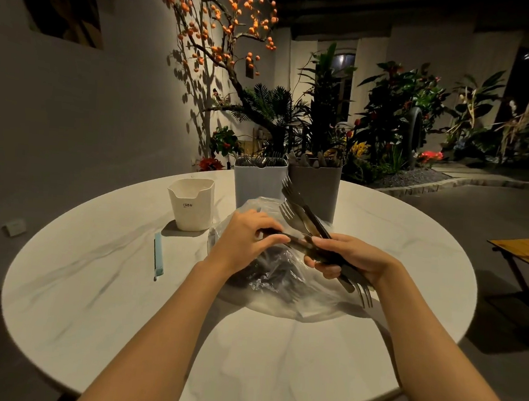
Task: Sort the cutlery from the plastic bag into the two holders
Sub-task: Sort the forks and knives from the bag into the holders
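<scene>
**Cutlery bundle held above bag**

Right hand (347, 258): fingers curled round a bundle of dark metal forks (300, 216), some tines pointing up and away, others down past the wrist. Left hand (247, 240): fingers pinched on one dark piece of cutlery (288, 238) lying crosswise against the bundle. Directly beneath both hands: crumpled clear plastic bag (278, 284) on the round white counter (120, 299), more dark cutlery inside. Behind the bag, touching side by side: white holder (258, 183) with forks, grey holder (317, 185) with blunt-ended pieces. Left of these: small cream cup (191, 203); nearer, a pale blue stick (158, 255).
</scene>
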{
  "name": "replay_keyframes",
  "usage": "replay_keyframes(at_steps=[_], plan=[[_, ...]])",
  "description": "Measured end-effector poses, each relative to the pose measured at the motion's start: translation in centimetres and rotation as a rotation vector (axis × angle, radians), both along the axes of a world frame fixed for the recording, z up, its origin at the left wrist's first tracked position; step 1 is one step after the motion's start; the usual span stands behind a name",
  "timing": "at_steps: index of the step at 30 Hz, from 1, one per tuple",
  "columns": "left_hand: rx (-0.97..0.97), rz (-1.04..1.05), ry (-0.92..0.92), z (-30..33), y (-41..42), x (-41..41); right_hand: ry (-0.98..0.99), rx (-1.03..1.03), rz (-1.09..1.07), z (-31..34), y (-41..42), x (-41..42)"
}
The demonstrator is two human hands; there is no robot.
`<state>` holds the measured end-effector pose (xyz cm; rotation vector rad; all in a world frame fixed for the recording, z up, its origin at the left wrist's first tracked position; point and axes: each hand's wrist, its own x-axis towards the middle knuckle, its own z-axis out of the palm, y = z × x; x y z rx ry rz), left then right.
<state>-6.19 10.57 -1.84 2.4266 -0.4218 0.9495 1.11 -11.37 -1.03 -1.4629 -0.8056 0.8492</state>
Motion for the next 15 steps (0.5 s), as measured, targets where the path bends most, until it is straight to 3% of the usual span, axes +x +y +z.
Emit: replay_keyframes(at_steps=[4, 11, 15], plan=[[0.128, 0.024, 0.013, -0.2, 0.3, 0.1, 0.018, -0.032, -0.059, 0.0, -0.1, 0.2], [0.585, 0.217, 0.007, -0.2, -1.1, 0.0, 0.029, -0.059, -0.037, -0.3, 0.1, 0.3], [0.553, 0.159, 0.002, 0.0, -1.3, 0.2, 0.008, -0.079, -0.136, -0.1, 0.0, 0.2]])
